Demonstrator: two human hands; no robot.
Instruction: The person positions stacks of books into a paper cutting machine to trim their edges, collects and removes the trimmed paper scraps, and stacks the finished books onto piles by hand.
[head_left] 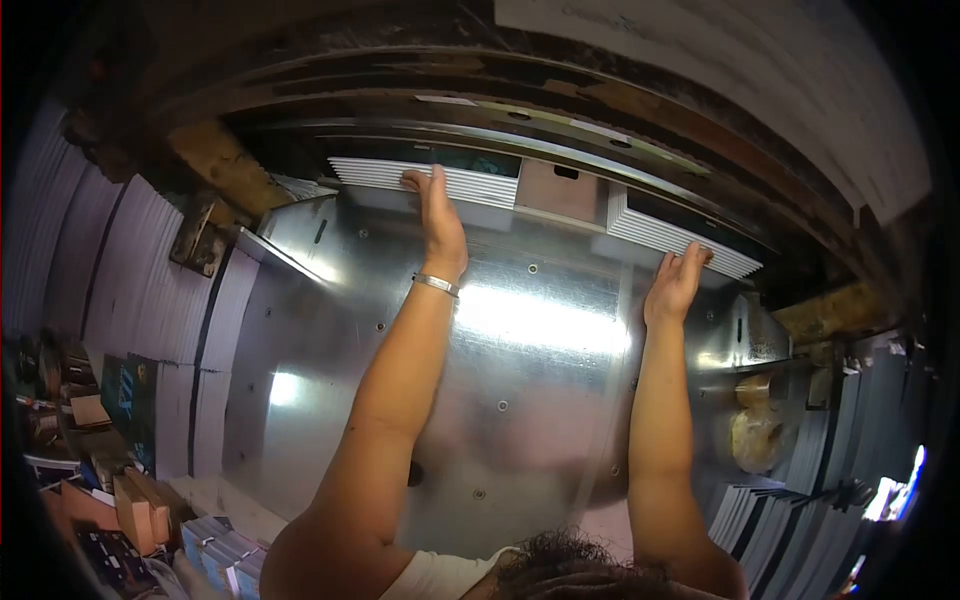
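My left hand [440, 225], with a metal bracelet on its wrist, reaches forward with its fingers stretched out against the front edges of a left stack of thin white-edged booklets [485, 188]. Further right, my right hand [676, 288] has its fingers extended at the front edges of a second stack of white-edged booklets [665, 236]. Neither hand is closed around anything. Both stacks lie at the back of a shiny metal table [540, 360], under a dark machine beam. Part of each stack is hidden behind my fingers.
A brown block [562, 190] with a dark slot sits between the stacks. Metal side guides [285, 255] flank the table. Tall paper piles [130, 270] stand at left, more stacks [770, 530] at lower right. A yellowish lump [757, 438] lies near the right edge.
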